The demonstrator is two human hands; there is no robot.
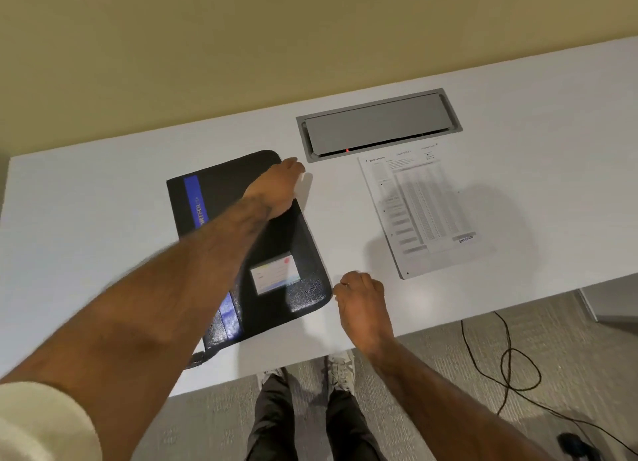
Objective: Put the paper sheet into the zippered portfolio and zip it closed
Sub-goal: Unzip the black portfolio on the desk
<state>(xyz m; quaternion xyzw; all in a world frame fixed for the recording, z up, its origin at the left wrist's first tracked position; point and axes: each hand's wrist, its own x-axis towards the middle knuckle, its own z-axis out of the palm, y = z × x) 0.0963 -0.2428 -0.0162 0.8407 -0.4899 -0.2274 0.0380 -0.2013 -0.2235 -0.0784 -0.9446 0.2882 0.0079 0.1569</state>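
A black zippered portfolio (297,253) with a blue stripe and a small card on its cover lies closed on the white table (103,219). My left hand (276,191) reaches across it and grips its far right corner, with the fingers hidden over the edge. At the near right corner, my right hand (362,305) has its fingers curled and pinches the portfolio's edge. The zipper pull strap (197,359) hangs at the near left corner. To the right of the portfolio, a printed paper sheet (421,212) lies flat on the table, apart from both hands.
A grey cable hatch (379,124) with a red light is set into the table behind the sheet. The table's front edge runs just behind my right wrist. On the carpet below are my shoes and a black cable (507,364).
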